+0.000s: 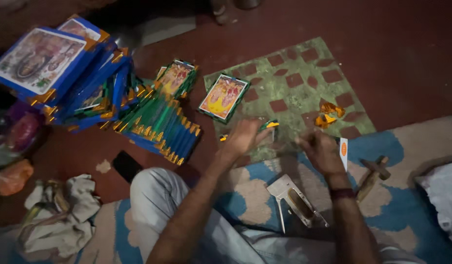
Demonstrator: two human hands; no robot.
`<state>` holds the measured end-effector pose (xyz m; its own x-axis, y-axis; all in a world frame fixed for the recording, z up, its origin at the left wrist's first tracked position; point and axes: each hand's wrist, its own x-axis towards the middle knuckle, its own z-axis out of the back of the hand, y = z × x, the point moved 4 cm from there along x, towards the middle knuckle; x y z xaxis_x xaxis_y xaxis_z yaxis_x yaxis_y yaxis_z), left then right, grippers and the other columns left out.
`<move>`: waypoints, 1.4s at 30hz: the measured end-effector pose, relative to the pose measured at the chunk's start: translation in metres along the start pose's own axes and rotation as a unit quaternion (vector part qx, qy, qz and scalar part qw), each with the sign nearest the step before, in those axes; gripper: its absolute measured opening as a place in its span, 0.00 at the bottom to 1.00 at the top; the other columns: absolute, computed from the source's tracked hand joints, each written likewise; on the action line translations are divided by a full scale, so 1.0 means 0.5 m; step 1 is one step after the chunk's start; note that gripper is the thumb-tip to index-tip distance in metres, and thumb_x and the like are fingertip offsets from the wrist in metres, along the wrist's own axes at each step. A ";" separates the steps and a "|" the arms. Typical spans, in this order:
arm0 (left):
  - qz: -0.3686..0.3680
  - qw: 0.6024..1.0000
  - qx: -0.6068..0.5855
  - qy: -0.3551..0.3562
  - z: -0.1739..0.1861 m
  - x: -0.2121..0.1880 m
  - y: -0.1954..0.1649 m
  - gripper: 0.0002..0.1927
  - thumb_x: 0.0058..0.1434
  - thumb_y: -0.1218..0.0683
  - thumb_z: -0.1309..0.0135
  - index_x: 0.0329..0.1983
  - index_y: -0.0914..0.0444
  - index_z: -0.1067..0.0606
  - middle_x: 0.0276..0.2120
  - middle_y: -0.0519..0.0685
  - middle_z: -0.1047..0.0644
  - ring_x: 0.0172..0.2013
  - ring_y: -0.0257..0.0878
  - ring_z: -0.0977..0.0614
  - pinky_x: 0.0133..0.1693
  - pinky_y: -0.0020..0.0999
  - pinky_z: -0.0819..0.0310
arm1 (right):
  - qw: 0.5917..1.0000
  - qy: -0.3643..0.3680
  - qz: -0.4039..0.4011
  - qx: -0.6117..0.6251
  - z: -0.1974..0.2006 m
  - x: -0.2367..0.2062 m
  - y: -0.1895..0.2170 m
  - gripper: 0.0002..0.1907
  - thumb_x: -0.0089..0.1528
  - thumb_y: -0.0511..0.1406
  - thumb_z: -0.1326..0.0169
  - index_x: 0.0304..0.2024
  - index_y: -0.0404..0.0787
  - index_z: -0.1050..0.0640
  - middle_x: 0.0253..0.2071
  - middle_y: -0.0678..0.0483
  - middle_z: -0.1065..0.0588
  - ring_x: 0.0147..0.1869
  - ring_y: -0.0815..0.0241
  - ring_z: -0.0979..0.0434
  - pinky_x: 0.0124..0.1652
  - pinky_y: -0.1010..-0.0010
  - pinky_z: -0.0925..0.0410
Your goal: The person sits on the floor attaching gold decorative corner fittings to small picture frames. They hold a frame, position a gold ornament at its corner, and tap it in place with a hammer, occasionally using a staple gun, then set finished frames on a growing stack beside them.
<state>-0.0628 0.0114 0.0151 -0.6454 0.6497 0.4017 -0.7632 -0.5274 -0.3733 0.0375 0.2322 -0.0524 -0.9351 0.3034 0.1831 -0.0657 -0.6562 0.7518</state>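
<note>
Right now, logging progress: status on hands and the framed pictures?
Left hand on a small green framed picture, grip unclear. Right hand curled beside it, contents blurred. Another framed picture lies apart; staple gun near the wrists.

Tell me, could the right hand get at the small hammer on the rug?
Probably yes. The hammer lies bare on the rug, just right of the right hand, with nothing between them.

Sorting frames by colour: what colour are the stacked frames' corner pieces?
Gold corner pieces on blue frames, head view.
</note>
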 end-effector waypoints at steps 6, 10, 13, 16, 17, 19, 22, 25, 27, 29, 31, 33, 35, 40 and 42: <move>-0.011 0.997 -0.070 -0.003 0.011 0.023 -0.022 0.15 0.64 0.47 0.42 0.43 0.64 0.21 0.38 0.61 0.19 0.37 0.62 0.18 0.37 0.55 0.25 | 0.954 0.219 -0.203 0.017 -0.054 -0.247 -0.069 0.12 0.62 0.42 0.43 0.38 0.42 0.15 0.32 0.43 0.22 0.31 0.43 0.18 0.32 0.53 0.25; 0.034 0.993 -0.110 0.035 0.022 0.028 -0.031 0.12 0.62 0.51 0.43 0.39 0.66 0.22 0.35 0.62 0.19 0.37 0.61 0.17 0.38 0.54 0.24 | 0.981 0.083 -0.022 -0.174 -0.105 -0.369 0.006 0.24 0.54 0.42 0.38 0.52 0.47 0.22 0.40 0.44 0.21 0.45 0.40 0.22 0.42 0.50 0.29; 0.013 0.991 -0.134 0.009 0.034 0.033 -0.039 0.11 0.63 0.53 0.45 0.37 0.68 0.23 0.35 0.62 0.19 0.37 0.59 0.16 0.38 0.52 0.23 | 0.936 0.111 -0.170 -0.290 -0.128 -0.396 0.024 0.43 0.44 0.48 0.30 0.61 0.47 0.29 0.49 0.44 0.23 0.54 0.40 0.26 0.49 0.50 0.29; 0.039 0.992 -0.109 0.058 0.022 0.042 -0.040 0.11 0.65 0.54 0.46 0.36 0.68 0.22 0.33 0.62 0.19 0.34 0.58 0.16 0.36 0.52 0.23 | 0.893 0.108 -0.237 -0.366 -0.133 -0.380 0.041 0.48 0.40 0.52 0.27 0.60 0.47 0.29 0.54 0.46 0.25 0.60 0.44 0.27 0.56 0.51 0.30; 0.061 0.985 -0.145 0.068 0.016 0.045 -0.038 0.10 0.67 0.55 0.47 0.36 0.68 0.22 0.30 0.61 0.19 0.31 0.55 0.16 0.36 0.51 0.24 | 0.888 0.090 -0.246 -0.378 -0.134 -0.372 0.044 0.46 0.40 0.53 0.28 0.57 0.46 0.28 0.55 0.48 0.25 0.62 0.46 0.27 0.59 0.51 0.31; 0.104 0.967 -0.217 0.087 0.002 0.050 -0.035 0.10 0.69 0.58 0.50 0.34 0.68 0.22 0.25 0.59 0.19 0.26 0.50 0.15 0.38 0.50 0.25 | 0.864 0.150 -0.245 -0.414 -0.150 -0.365 0.035 0.47 0.48 0.56 0.33 0.66 0.49 0.31 0.53 0.48 0.24 0.61 0.47 0.25 0.61 0.53 0.31; 0.048 0.995 -0.090 -0.014 0.003 0.061 -0.041 0.05 0.54 0.63 0.47 0.32 0.68 0.21 0.33 0.62 0.19 0.35 0.53 0.14 0.32 0.46 0.21 | 0.862 0.197 -0.235 -0.405 -0.166 -0.368 -0.010 0.47 0.48 0.57 0.33 0.65 0.46 0.30 0.54 0.42 0.25 0.60 0.42 0.26 0.59 0.53 0.32; 0.052 0.987 -0.152 -0.019 -0.007 0.060 -0.041 0.03 0.52 0.62 0.45 0.27 0.67 0.21 0.29 0.62 0.20 0.33 0.55 0.15 0.32 0.48 0.21 | 0.916 0.180 -0.207 -0.291 -0.144 -0.368 -0.084 0.40 0.50 0.53 0.36 0.60 0.43 0.26 0.53 0.40 0.24 0.57 0.41 0.24 0.55 0.53 0.31; 0.050 0.988 -0.143 -0.010 -0.010 0.063 -0.044 0.03 0.52 0.63 0.44 0.27 0.66 0.21 0.28 0.62 0.20 0.33 0.55 0.15 0.32 0.48 0.21 | 0.932 0.192 -0.278 -0.131 -0.106 -0.363 -0.149 0.37 0.56 0.51 0.41 0.62 0.39 0.27 0.52 0.38 0.24 0.54 0.40 0.24 0.52 0.51 0.31; 0.060 0.988 -0.142 -0.002 -0.012 0.066 -0.045 0.03 0.50 0.63 0.44 0.26 0.65 0.20 0.27 0.62 0.20 0.32 0.55 0.14 0.32 0.49 0.21 | 0.886 0.195 -0.404 0.116 -0.059 -0.351 -0.187 0.35 0.62 0.50 0.45 0.64 0.35 0.29 0.50 0.36 0.24 0.51 0.39 0.23 0.49 0.49 0.31; 0.066 0.988 -0.141 -0.001 -0.011 0.069 -0.045 0.05 0.45 0.64 0.44 0.26 0.65 0.20 0.27 0.62 0.19 0.32 0.56 0.15 0.32 0.49 0.21 | 0.857 0.133 -0.435 0.241 0.001 -0.330 -0.213 0.33 0.67 0.48 0.49 0.65 0.31 0.30 0.49 0.33 0.24 0.48 0.38 0.23 0.47 0.47 0.31; 0.067 0.987 -0.148 -0.020 -0.006 0.069 -0.044 0.04 0.49 0.63 0.44 0.26 0.65 0.20 0.27 0.62 0.19 0.32 0.56 0.15 0.32 0.50 0.21 | 0.886 0.005 -0.419 0.196 0.075 -0.289 -0.180 0.35 0.65 0.48 0.50 0.70 0.41 0.38 0.63 0.52 0.30 0.63 0.60 0.29 0.58 0.61 0.36; 0.063 0.987 -0.148 -0.027 -0.004 0.065 -0.042 0.03 0.50 0.63 0.45 0.25 0.65 0.20 0.27 0.62 0.20 0.32 0.57 0.15 0.33 0.51 0.22 | 0.913 -0.006 -0.382 0.140 0.119 -0.237 -0.092 0.30 0.66 0.50 0.51 0.63 0.38 0.33 0.56 0.49 0.27 0.56 0.57 0.26 0.53 0.60 0.34; 0.056 0.982 -0.179 -0.034 -0.002 0.061 -0.039 0.03 0.52 0.62 0.44 0.25 0.66 0.21 0.26 0.63 0.20 0.31 0.58 0.15 0.31 0.52 0.23 | 0.934 0.154 -0.322 -0.009 0.156 -0.083 0.203 0.30 0.69 0.54 0.55 0.46 0.32 0.22 0.36 0.42 0.21 0.38 0.50 0.20 0.41 0.58 0.28; 0.071 0.986 -0.149 0.006 -0.009 0.066 -0.039 0.04 0.53 0.61 0.44 0.25 0.66 0.20 0.27 0.64 0.20 0.32 0.57 0.15 0.31 0.50 0.22 | 0.931 0.180 -0.303 -0.096 0.157 -0.031 0.284 0.32 0.68 0.55 0.56 0.40 0.32 0.21 0.32 0.44 0.20 0.36 0.51 0.19 0.41 0.59 0.29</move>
<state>-0.0692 0.0454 0.0318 -0.7431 0.5883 0.3190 -0.6218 -0.4307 -0.6542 0.0701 0.1887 0.1014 -0.7598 0.4302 -0.4876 -0.6481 -0.5608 0.5152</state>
